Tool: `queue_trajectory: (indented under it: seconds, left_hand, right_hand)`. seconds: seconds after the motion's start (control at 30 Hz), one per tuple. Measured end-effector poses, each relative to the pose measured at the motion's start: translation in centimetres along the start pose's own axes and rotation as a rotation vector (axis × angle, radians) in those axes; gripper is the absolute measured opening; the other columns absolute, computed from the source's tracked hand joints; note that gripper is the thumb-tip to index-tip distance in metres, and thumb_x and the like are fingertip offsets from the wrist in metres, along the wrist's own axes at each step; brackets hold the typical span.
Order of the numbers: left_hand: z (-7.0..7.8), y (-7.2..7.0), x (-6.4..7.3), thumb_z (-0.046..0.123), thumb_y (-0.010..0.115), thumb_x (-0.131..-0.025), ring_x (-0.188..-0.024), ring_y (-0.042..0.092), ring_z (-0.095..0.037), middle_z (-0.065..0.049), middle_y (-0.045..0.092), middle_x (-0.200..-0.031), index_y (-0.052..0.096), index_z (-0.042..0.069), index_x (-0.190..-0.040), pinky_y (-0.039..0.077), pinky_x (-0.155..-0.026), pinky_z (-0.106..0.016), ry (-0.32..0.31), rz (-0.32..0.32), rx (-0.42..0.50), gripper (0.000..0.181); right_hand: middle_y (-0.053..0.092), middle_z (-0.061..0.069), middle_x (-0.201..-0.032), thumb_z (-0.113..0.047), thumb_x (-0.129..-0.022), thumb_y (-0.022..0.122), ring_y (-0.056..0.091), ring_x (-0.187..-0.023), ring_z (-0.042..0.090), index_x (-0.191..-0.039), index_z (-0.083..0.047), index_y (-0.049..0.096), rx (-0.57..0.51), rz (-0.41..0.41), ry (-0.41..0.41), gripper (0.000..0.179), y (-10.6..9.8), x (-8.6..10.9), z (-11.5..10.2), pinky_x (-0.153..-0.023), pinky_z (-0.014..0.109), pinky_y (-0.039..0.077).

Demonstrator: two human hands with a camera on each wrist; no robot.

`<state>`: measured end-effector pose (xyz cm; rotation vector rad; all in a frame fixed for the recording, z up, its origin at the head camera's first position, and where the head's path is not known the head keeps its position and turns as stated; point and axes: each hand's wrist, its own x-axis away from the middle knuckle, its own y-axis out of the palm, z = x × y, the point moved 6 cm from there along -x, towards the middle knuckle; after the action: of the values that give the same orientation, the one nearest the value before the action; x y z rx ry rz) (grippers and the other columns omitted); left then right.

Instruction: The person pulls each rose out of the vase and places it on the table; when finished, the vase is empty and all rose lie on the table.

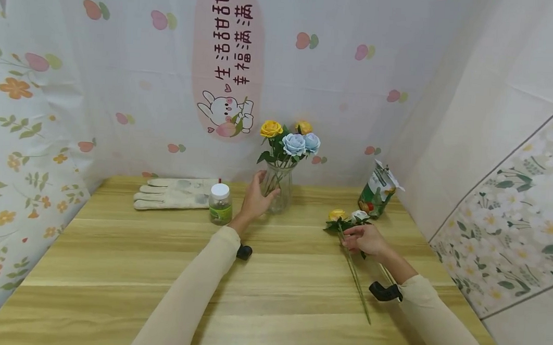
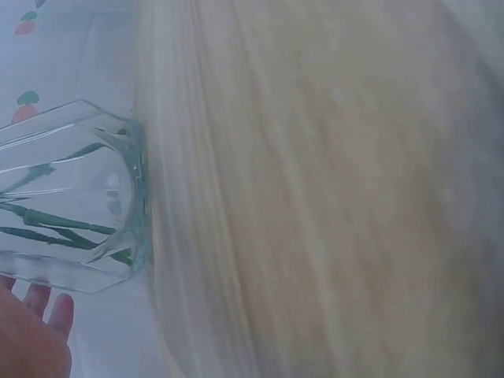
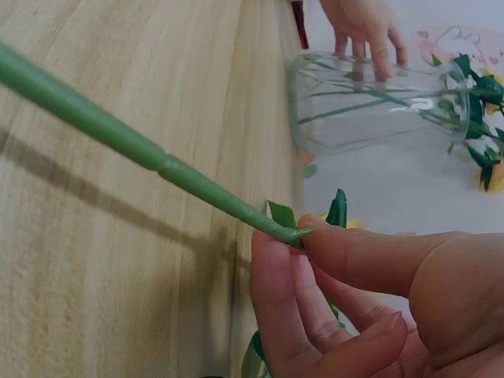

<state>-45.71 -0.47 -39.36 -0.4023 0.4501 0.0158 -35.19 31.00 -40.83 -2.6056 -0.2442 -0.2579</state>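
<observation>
Toward the back of the table stands a clear glass vase (image 1: 280,193) holding yellow roses (image 1: 271,129) and light blue roses (image 1: 294,144). My left hand (image 1: 256,197) is at the vase's left side, its fairly straight fingers and thumb spread against the glass. In the right wrist view, some of those fingers show through the vase (image 3: 378,106). With thumb and fingertips, my right hand (image 1: 367,240) pinches the green stem (image 3: 197,183) of a yellow rose (image 1: 337,215) just below its bloom. Beside it is a pale, whitish rose (image 1: 360,216), partly hidden by the right hand.
A white-capped jar (image 1: 220,205) stands left of the vase, near my left wrist. Behind it lies a pale work glove (image 1: 177,194). A green and white packet (image 1: 377,191) stands at the back right. Patterned cloth walls (image 1: 338,66) border the wooden table (image 1: 112,268).
</observation>
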Motion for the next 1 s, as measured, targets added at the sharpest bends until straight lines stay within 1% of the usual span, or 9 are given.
queue_trajectory:
  seconds: [0.23, 0.37, 0.4, 0.47, 0.6, 0.7, 0.77, 0.87, 1.0]
  left_hand:
    - [0.4, 0.2, 0.2, 0.021, 0.074, -0.091, -0.136, 0.041, -0.036, -0.02, 0.04, -0.151, 0.033, -0.001, -0.147, 0.035, -0.112, -0.048, 0.042, 0.039, 0.055, 0.073]
    - [0.6, 0.0, 0.0, 0.024, 0.075, -0.091, -0.136, 0.041, -0.034, -0.018, 0.04, -0.151, 0.033, 0.0, -0.148, 0.035, -0.111, -0.048, 0.031, 0.053, 0.056, 0.075]
    - [0.6, 0.0, -0.1, 0.025, 0.075, -0.091, -0.136, 0.041, -0.034, -0.017, 0.041, -0.15, 0.033, 0.002, -0.148, 0.036, -0.111, -0.048, 0.023, 0.051, 0.048, 0.075]
    - [0.8, -0.1, -0.1, 0.026, 0.075, -0.091, -0.136, 0.041, -0.034, -0.017, 0.042, -0.149, 0.033, 0.003, -0.148, 0.036, -0.111, -0.049, 0.016, 0.048, 0.035, 0.074]
    - [0.8, -0.1, -0.2, 0.025, 0.076, -0.09, -0.137, 0.041, -0.033, -0.017, 0.042, -0.149, 0.033, 0.005, -0.146, 0.035, -0.112, -0.048, -0.002, 0.044, 0.029, 0.074]
    - [0.7, 0.3, -0.3, 0.027, 0.076, -0.089, -0.138, 0.04, -0.034, -0.018, 0.041, -0.15, 0.033, 0.004, -0.145, 0.035, -0.112, -0.047, -0.008, 0.025, 0.042, 0.074]
    - [0.6, 0.5, -0.4, 0.026, 0.076, -0.09, -0.138, 0.04, -0.035, -0.019, 0.041, -0.15, 0.032, 0.003, -0.144, 0.034, -0.113, -0.047, -0.002, 0.015, 0.051, 0.073]
    - [0.6, 0.3, -0.6, 0.023, 0.076, -0.09, -0.138, 0.04, -0.035, -0.02, 0.041, -0.15, 0.032, 0.003, -0.143, 0.034, -0.113, -0.047, 0.0, 0.023, 0.075, 0.071]
    - [0.5, -0.1, -0.6, 0.019, 0.074, -0.091, -0.138, 0.04, -0.034, -0.019, 0.042, -0.15, 0.032, 0.004, -0.143, 0.033, -0.113, -0.045, -0.016, 0.021, 0.082, 0.068]
  right_hand:
    - [0.072, 0.018, -0.095, 0.004, -0.088, 0.069, 0.071, -0.078, 0.021, -0.124, 0.019, 0.055, 0.006, -0.013, -0.007, 0.042, -0.2, 0.0, 0.5, -0.069, 0.037, 0.06]
    - [0.072, 0.018, -0.094, 0.003, -0.089, 0.069, 0.071, -0.077, 0.022, -0.124, 0.019, 0.055, 0.02, -0.019, -0.019, 0.041, -0.3, -0.1, 0.3, -0.068, 0.037, 0.06]
    - [0.073, 0.017, -0.094, 0.001, -0.089, 0.069, 0.072, -0.076, 0.022, -0.124, 0.018, 0.056, 0.037, -0.023, -0.015, 0.041, -0.4, -0.1, 0.2, -0.063, 0.034, 0.059]
    - [0.073, 0.018, -0.094, -0.003, -0.091, 0.069, 0.072, -0.074, 0.023, -0.124, 0.016, 0.057, 0.074, -0.041, -0.02, 0.041, -0.7, -0.1, -0.1, -0.051, 0.029, 0.051]
    - [0.074, 0.017, -0.097, -0.012, -0.094, 0.068, 0.073, -0.075, 0.027, -0.126, 0.014, 0.057, 0.135, -0.077, -0.022, 0.042, -1.4, 0.2, -0.5, -0.043, 0.024, 0.033]
    - [0.073, 0.018, -0.098, -0.011, -0.093, 0.068, 0.073, -0.078, 0.033, -0.124, 0.017, 0.056, 0.137, -0.076, -0.033, 0.043, -2.0, 0.6, -0.9, -0.052, 0.029, 0.051]
    - [0.073, 0.018, -0.097, -0.01, -0.093, 0.069, 0.072, -0.08, 0.035, -0.123, 0.018, 0.056, 0.138, -0.055, -0.041, 0.043, -2.3, 1.0, -1.5, -0.06, 0.036, 0.057]
    - [0.071, 0.019, -0.098, -0.006, -0.091, 0.07, 0.071, -0.083, 0.038, -0.12, 0.02, 0.056, 0.107, -0.031, -0.083, 0.042, -2.3, 1.2, -3.1, -0.075, 0.047, 0.059]
    - [0.071, 0.02, -0.103, -0.009, -0.092, 0.071, 0.071, -0.084, 0.035, -0.124, 0.017, 0.057, 0.122, -0.031, -0.136, 0.044, -1.5, 1.1, -6.0, -0.074, 0.041, 0.059]
